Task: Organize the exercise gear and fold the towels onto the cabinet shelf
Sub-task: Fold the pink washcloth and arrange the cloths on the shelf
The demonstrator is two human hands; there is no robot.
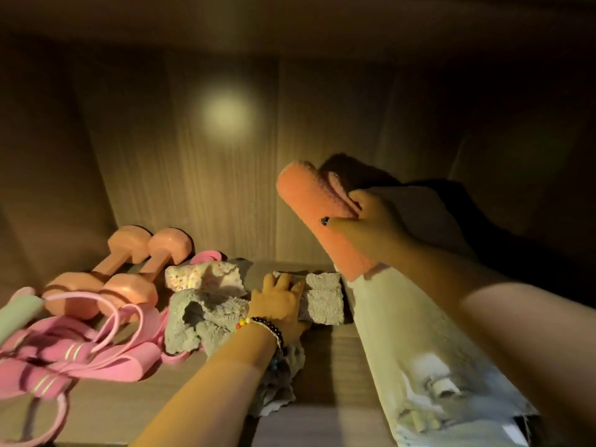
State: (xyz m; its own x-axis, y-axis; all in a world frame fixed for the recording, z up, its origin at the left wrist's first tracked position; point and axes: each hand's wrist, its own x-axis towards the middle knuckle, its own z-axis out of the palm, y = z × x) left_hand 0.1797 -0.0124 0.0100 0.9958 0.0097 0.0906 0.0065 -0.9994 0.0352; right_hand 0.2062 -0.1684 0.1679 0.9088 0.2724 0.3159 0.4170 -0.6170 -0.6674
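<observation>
I look into a dim wooden cabinet shelf. My right hand grips a folded orange-pink towel and holds it up in the air at the right, above the shelf. A pale printed cloth hangs below that hand, down to the shelf's front. My left hand rests with spread fingers on a grey fluffy towel lying on the shelf. A small white patterned cloth sits just behind it.
Two pink dumbbells lie side by side at the left rear. In front of them are pink resistance bands and a skipping rope with a green handle. The cabinet's back wall stands close behind.
</observation>
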